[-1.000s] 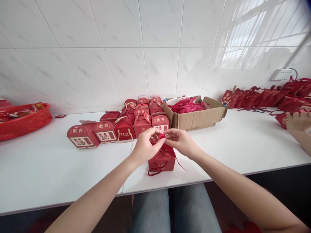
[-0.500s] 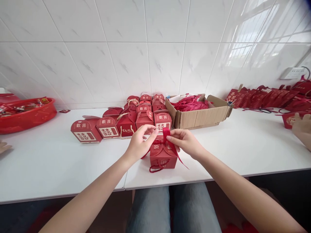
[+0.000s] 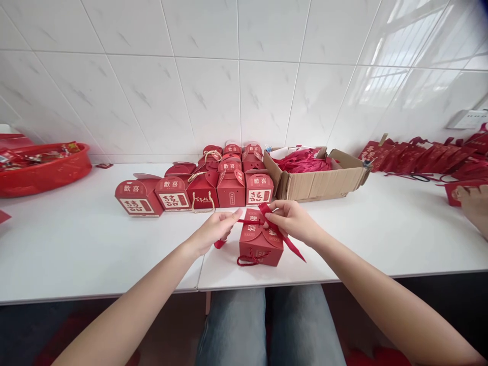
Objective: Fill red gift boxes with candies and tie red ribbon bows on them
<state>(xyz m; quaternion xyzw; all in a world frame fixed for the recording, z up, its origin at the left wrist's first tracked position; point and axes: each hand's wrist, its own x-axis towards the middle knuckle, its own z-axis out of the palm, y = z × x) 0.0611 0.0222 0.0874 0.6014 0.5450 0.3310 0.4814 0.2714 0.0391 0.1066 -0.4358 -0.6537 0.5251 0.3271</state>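
Head view: L hand (image 3: 208,234) is pinching one run of red ribbon (image 3: 293,250) btwn thumb and fingers, while R hand (image 3: 292,218) is pinching the ribbon close to the lid's crossing, a free end trailing below its fingers. Red gift box (image 3: 262,240) is standing upright on the table, directly beneath and btwn both grips, w/ its cord handle (image 3: 248,262) hanging toward the wearer. The step in hand is apparently tying the ribbon over the closed flaps; the next move is probably calling for a firm, even pull, w/o crushing the lid or twisting the band. Whether a knot is already holding, the fingers are hiding. As for clearance, the table's near edge (image 3: 267,282) is running just wearer-side of the gift box, and finished-looking boxes (image 3: 231,188) are crowding the far side of the L grip. A cardboard carton (image 3: 316,184) is limiting reach beyond the R grip. Open white tabletop is extending outward from either hand, so sideways pulling is having the most room.
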